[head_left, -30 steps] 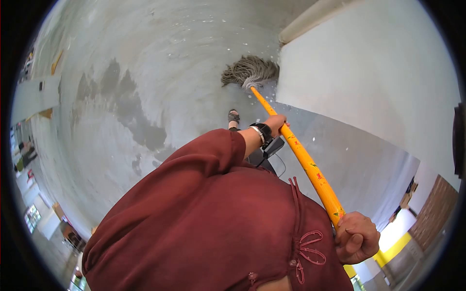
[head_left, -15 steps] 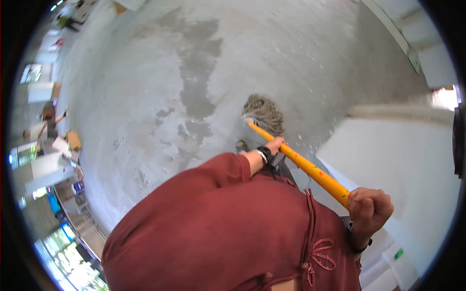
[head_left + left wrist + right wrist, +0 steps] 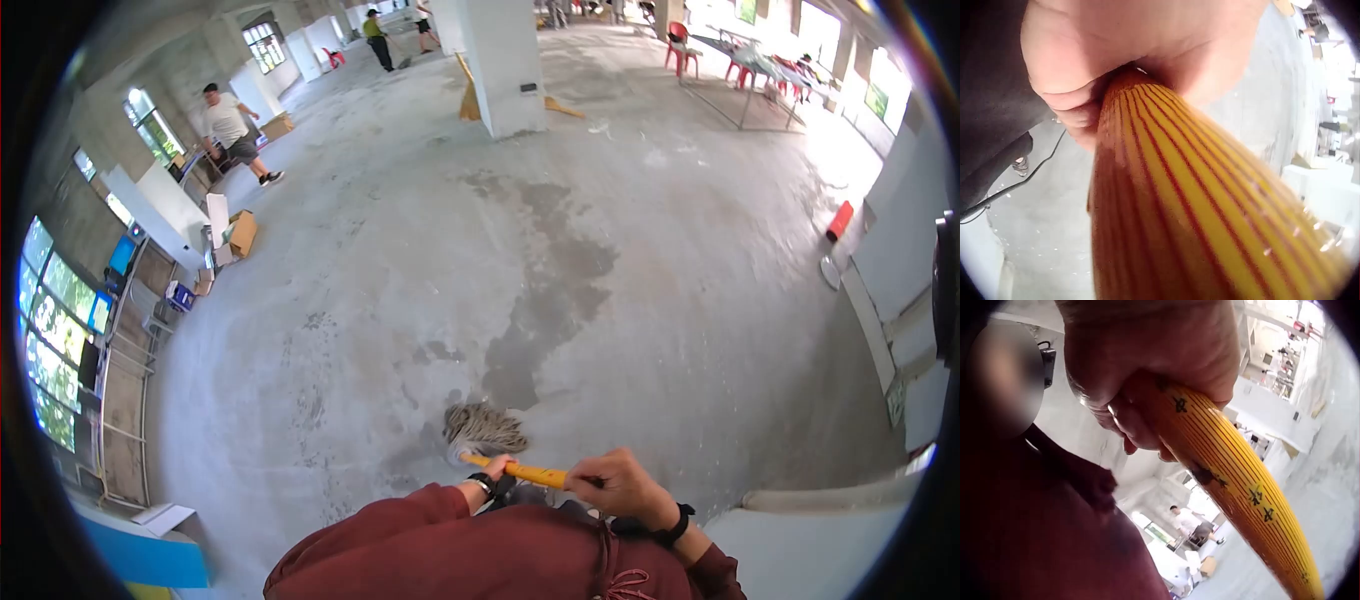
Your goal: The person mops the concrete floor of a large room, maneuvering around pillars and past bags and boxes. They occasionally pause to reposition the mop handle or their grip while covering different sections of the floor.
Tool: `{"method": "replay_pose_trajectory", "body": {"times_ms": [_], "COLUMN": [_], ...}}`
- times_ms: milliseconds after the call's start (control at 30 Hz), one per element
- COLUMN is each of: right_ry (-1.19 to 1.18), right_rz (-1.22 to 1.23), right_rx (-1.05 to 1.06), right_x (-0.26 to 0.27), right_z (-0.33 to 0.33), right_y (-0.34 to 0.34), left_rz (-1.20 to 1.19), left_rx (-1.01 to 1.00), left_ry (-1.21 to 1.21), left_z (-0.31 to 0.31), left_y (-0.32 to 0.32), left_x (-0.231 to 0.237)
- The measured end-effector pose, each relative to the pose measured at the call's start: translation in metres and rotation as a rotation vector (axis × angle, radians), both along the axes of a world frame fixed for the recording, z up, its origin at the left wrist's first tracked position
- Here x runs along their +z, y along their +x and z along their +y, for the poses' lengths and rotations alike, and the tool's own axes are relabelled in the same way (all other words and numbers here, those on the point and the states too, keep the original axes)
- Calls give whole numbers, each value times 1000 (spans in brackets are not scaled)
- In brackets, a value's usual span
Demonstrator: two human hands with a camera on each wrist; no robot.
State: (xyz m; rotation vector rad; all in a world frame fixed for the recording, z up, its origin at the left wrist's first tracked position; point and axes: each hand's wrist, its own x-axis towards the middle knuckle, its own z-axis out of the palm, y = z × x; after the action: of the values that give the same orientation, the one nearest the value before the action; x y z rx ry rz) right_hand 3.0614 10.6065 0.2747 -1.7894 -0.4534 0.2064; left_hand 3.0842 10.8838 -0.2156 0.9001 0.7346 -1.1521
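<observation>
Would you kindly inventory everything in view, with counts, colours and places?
Mop head: one, grey-brown, on the floor.
Mop handle: one, yellow-orange, bottom centre.
Floor: one, grey, throughout.
Floor patches: several, dark grey, beyond the mop head.
Nearest pillar: one, white, top centre.
Broom: one, yellowish, pillar's left.
Chairs: several, red, upper right.
Table: one, greyish, upper right.
Cylindrical object: one, red, right side.
Cardboard boxes: at least two, brown, left.
Lit screens: two, mostly blue, far left.
Windows: several, bright, both sides.
Other people: at least three, varied clothing, upper left.
Garment: one, maroon, bottom.
Left hand: one, bare, lower handle.
Right hand: one, bare, upper handle.
</observation>
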Motion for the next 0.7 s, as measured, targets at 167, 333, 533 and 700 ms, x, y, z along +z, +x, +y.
{"method": "replay_pose_trajectory", "body": {"times_ms": [167, 333, 533, 700], "right_ry": [-45, -97, -110, -60], "right_rz": [107, 230, 211, 133], "right_rx": [264, 447, 413, 387], "right_x": [-10, -17, -27, -48], "right_z": [25, 38, 11, -14], "right_y": [32, 42, 61, 63], "left_rz": [53, 43, -80, -219], "left_rx": [281, 277, -88, -233], "left_ry": [38, 57, 37, -51], "left_z": [20, 27, 5, -19], "left_y": [-13, -17, 5, 19], "left_x": [40, 33, 89, 76]}}
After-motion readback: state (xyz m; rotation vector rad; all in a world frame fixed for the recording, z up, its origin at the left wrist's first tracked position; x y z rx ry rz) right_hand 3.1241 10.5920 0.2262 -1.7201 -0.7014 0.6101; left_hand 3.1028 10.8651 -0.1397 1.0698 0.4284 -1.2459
